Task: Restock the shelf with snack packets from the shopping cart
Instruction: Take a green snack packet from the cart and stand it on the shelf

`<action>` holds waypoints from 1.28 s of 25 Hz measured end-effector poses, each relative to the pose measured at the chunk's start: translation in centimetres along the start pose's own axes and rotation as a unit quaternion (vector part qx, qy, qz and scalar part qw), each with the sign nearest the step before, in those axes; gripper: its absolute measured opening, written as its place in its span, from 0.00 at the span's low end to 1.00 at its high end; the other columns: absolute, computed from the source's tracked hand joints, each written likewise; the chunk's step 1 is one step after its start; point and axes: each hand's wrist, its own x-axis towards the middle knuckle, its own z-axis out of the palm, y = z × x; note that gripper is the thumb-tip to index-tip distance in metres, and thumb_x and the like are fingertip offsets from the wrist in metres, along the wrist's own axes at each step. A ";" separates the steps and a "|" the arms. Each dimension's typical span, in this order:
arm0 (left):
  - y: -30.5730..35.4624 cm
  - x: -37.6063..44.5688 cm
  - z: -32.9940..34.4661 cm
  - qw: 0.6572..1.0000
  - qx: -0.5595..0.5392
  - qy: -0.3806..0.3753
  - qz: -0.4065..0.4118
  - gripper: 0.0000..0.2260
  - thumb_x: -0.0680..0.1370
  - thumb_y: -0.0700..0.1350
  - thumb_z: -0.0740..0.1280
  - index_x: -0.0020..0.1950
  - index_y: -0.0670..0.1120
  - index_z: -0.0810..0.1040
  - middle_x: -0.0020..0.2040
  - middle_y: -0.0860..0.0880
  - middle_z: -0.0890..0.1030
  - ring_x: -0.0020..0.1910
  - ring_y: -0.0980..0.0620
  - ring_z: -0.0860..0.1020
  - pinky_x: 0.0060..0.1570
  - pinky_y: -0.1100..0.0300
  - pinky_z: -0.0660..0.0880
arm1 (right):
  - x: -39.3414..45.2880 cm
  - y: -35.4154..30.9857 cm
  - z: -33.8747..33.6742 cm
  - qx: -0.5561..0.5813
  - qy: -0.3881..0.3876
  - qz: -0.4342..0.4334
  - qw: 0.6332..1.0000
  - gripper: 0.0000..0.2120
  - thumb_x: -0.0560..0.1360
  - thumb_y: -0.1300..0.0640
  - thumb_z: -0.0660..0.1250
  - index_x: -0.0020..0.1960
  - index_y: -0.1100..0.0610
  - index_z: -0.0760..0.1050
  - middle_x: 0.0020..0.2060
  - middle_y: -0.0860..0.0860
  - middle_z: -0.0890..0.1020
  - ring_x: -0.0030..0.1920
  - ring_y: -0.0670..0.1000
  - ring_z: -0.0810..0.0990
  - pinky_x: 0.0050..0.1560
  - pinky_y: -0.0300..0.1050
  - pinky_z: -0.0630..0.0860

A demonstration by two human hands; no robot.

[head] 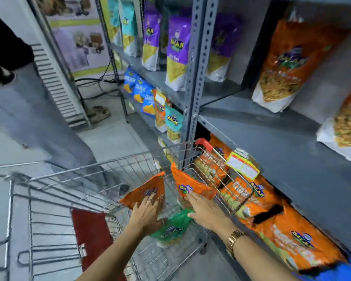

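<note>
Both my hands reach into the wire shopping cart (101, 175). My left hand (147, 214) grips an orange snack packet (148, 189), tilted upward. My right hand (205, 211), with a gold watch on its wrist, lies on a second orange packet (187, 184) that leans against the cart's right wall. A green packet (173, 228) lies at the cart's bottom under both hands. The grey metal shelf (272, 142) stands to the right, with orange packets (288, 84) on its middle level and more orange packets (292, 238) on the level below.
Purple packets (178, 49) and teal packets fill the upper shelf further left; blue packets (138, 90) sit lower. A perforated steel upright (195, 78) divides the bays. A person in jeans (32, 118) stands left of the cart. Cables and sandals lie on the floor.
</note>
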 end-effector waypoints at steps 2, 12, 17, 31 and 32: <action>-0.4 0.5 0.5 0.997 0.032 -0.070 0.006 0.30 0.70 0.61 0.64 0.66 0.45 0.67 0.66 0.42 0.72 0.64 0.42 0.72 0.61 0.47 0.72 | 1.1 -0.2 1.0 -0.041 -0.058 -0.004 0.997 0.33 0.75 0.52 0.65 0.72 0.60 0.51 0.70 0.60 0.64 0.68 0.58 0.65 0.65 0.53 0.67; -1.8 1.5 0.8 0.998 -0.020 -0.052 0.006 0.07 0.76 0.38 0.60 0.45 0.39 0.78 0.39 0.47 0.78 0.36 0.51 0.75 0.39 0.60 0.80 | 2.2 -0.4 2.0 -0.134 -0.007 -0.038 0.990 0.11 0.71 0.73 0.62 0.52 0.64 0.73 0.49 0.61 0.81 0.50 0.59 0.80 0.51 0.52 0.78; -3.4 1.0 -2.3 0.954 -0.293 0.017 -0.068 0.04 0.69 0.37 0.67 0.35 0.41 0.81 0.29 0.50 0.78 0.28 0.56 0.73 0.24 0.70 0.68 | 0.5 0.6 -1.5 0.057 0.080 -0.017 0.995 0.09 0.73 0.65 0.62 0.52 0.59 0.76 0.29 0.48 0.74 0.31 0.48 0.76 0.34 0.42 0.74; 9.8 -3.4 -18.4 0.599 -0.766 0.215 0.089 0.02 0.73 0.37 0.66 0.42 0.43 0.79 0.32 0.51 0.85 0.31 0.54 0.82 0.32 0.62 0.81 | -14.3 1.7 -15.8 0.273 0.484 0.026 0.831 0.06 0.73 0.59 0.66 0.40 0.62 0.76 0.36 0.64 0.82 0.36 0.60 0.77 0.37 0.47 0.68; 11.6 -3.5 -19.4 0.591 -0.770 0.217 0.101 0.02 0.73 0.38 0.67 0.44 0.42 0.79 0.35 0.49 0.85 0.34 0.53 0.82 0.36 0.60 0.81 | -15.9 2.2 -16.5 0.277 0.502 0.037 0.818 0.06 0.73 0.58 0.65 0.40 0.61 0.76 0.36 0.64 0.82 0.38 0.61 0.78 0.38 0.48 0.70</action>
